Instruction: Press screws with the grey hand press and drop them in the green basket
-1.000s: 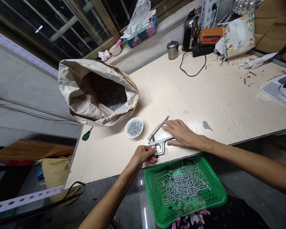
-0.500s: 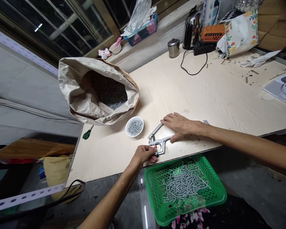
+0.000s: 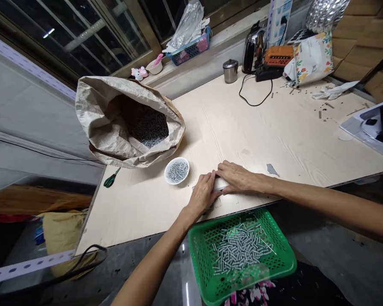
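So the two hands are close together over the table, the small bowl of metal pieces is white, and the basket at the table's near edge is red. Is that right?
Not quite: the basket is green, not red, as the head view shows. The left hand and right hand are close together, and the small bowl is white.

Toward the back of the desk (image 3: 217,123), a kettle (image 3: 252,50) beside a canister (image 3: 230,71), with an orange box (image 3: 278,55) just to the right. Further right, a floral bag (image 3: 315,58) and a white glove (image 3: 335,90). At the left edge, scissors (image 3: 110,180). On the sill (image 3: 226,34), a blue basket (image 3: 189,52), toys (image 3: 139,74) and a pink scoop (image 3: 158,58) in a cup (image 3: 154,69).
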Demonstrator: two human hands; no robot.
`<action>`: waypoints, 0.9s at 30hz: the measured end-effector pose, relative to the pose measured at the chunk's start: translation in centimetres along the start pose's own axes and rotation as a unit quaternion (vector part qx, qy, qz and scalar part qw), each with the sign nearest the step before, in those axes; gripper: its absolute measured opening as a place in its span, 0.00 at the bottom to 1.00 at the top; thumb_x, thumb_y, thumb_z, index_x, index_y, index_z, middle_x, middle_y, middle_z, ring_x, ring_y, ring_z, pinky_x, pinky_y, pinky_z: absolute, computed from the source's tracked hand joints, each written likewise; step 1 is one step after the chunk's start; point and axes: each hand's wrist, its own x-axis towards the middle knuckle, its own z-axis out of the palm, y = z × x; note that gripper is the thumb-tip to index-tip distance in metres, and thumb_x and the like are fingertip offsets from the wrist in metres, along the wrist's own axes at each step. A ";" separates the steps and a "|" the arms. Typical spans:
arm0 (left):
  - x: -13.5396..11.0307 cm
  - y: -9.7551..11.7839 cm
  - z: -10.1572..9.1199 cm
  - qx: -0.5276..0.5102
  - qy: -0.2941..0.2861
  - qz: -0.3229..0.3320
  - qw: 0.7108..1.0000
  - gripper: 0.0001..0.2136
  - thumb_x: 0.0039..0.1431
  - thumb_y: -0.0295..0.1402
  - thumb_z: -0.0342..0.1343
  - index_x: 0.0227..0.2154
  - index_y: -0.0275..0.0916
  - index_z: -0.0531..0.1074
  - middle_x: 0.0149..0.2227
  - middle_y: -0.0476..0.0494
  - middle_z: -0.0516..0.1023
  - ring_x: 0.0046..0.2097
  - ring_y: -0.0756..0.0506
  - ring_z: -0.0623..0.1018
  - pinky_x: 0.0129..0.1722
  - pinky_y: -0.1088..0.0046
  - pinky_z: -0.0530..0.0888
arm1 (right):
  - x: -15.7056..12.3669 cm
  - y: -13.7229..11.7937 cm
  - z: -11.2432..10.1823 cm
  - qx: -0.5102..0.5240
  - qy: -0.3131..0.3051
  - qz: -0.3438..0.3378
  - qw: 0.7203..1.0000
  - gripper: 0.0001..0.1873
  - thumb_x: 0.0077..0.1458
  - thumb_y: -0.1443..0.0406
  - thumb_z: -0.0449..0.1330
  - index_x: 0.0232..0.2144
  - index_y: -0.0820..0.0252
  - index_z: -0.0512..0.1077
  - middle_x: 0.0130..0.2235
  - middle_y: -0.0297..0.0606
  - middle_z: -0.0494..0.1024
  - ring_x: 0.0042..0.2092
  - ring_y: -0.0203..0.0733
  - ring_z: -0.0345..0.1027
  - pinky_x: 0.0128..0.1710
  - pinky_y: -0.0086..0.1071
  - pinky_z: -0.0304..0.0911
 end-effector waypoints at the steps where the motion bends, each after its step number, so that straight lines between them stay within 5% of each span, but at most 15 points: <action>1: 0.5 -0.4 0.0 0.002 -0.021 0.011 1.000 0.28 0.57 0.32 0.58 0.58 0.36 0.56 0.53 0.35 0.69 0.52 0.39 0.68 0.51 0.58 0.69 | -0.2 0.0 -0.1 0.009 -0.007 0.004 1.000 0.22 0.45 0.57 0.69 0.38 0.61 0.68 0.40 0.42 0.69 0.42 0.47 0.59 0.38 0.38 0.60; 6: 1.3 -0.7 -0.7 0.034 -0.057 0.015 0.998 0.25 0.56 0.37 0.59 0.54 0.35 0.62 0.46 0.37 0.71 0.47 0.39 0.69 0.45 0.60 0.71 | -0.6 0.0 -0.9 0.004 -0.022 0.032 0.999 0.24 0.43 0.61 0.70 0.42 0.62 0.69 0.41 0.44 0.69 0.43 0.48 0.60 0.38 0.38 0.61; 11: 1.4 0.1 -0.6 0.021 -0.042 -0.008 0.999 0.09 0.61 0.37 0.53 0.37 0.36 0.72 0.35 0.41 0.72 0.41 0.43 0.70 0.39 0.67 0.70 | 0.2 -0.7 -0.4 -0.035 -0.040 0.035 0.998 0.03 0.54 0.66 0.62 0.31 0.61 0.72 0.35 0.43 0.72 0.40 0.46 0.63 0.38 0.37 0.61; 17: 1.5 0.3 -0.1 0.032 -0.027 -0.026 0.999 0.10 0.61 0.37 0.54 0.30 0.37 0.73 0.31 0.43 0.73 0.38 0.44 0.72 0.37 0.68 0.70 | 0.8 -0.9 -0.1 -0.054 -0.065 0.038 0.996 0.04 0.57 0.67 0.58 0.30 0.61 0.72 0.34 0.43 0.74 0.40 0.46 0.65 0.39 0.38 0.61; 23: -0.9 -1.0 -1.2 -0.048 0.122 -0.080 0.988 0.20 0.57 0.40 0.58 0.51 0.38 0.68 0.48 0.37 0.72 0.50 0.41 0.71 0.47 0.63 0.70 | -1.3 -1.3 0.1 -0.057 0.064 -0.024 0.996 0.24 0.50 0.61 0.66 0.48 0.60 0.66 0.50 0.45 0.68 0.50 0.49 0.58 0.47 0.42 0.57; 27: -4.1 -1.7 -2.6 -0.112 0.181 -0.207 0.955 0.11 0.62 0.37 0.49 0.35 0.37 0.74 0.36 0.42 0.75 0.39 0.45 0.75 0.40 0.69 0.70 | -1.9 -1.7 1.7 -0.064 0.064 -0.017 0.996 0.09 0.57 0.62 0.59 0.39 0.60 0.69 0.41 0.41 0.70 0.43 0.46 0.57 0.40 0.38 0.54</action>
